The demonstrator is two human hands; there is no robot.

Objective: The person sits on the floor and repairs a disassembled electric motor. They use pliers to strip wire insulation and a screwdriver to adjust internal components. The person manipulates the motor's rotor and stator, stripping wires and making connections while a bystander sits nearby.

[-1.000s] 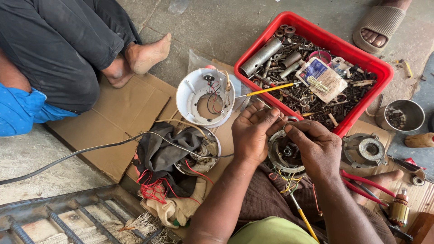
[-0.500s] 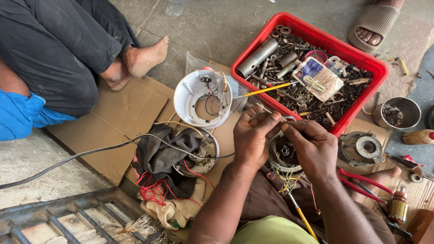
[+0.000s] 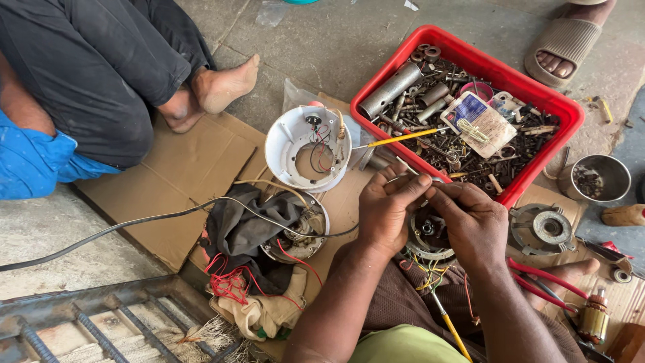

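Both hands sit slightly lower in the head view than half a second ago, otherwise unchanged. Left hand (image 3: 388, 208) and right hand (image 3: 470, 225) meet over a round motor winding (image 3: 430, 235) resting on the person's lap; fingers of both are pressed together, pinching a thin wire (image 3: 411, 176) just above it. Loose coloured leads hang below the winding, unconnected. Beyond the fingers lies a red tray (image 3: 571, 117) of screws and parts; left of them an opened white housing (image 3: 295, 144), a yellow screwdriver (image 3: 396, 140) between. Judged: wiring underway, reassembly outstanding.
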